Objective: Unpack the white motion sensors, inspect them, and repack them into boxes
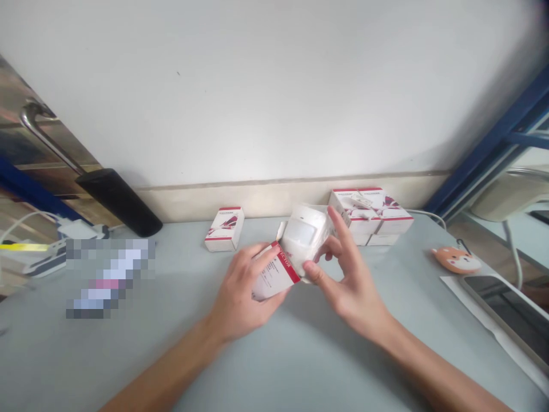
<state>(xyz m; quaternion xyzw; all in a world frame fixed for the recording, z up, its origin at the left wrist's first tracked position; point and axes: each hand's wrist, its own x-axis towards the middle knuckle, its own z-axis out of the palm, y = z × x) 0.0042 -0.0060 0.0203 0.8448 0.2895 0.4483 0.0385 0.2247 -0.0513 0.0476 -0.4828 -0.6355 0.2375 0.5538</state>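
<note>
A small white-and-red cardboard box (277, 277) is tilted above the table, its open end facing up and right. My left hand (242, 286) wraps around this box. Out of the open end sticks a white motion detector (302, 232), seemingly in a clear plastic wrap. My right hand (354, 280) is at the detector's right side, thumb against its lower edge and some fingers curled behind it. The index finger points upward along the side. How deep the detector sits in the box is hidden.
A closed box (224, 229) of the same kind stands near the wall, left of centre. Several more are stacked (371, 214) at the back right, with a small white piece on top. An orange dog-face case (457, 259) and a phone (510, 312) lie on the right.
</note>
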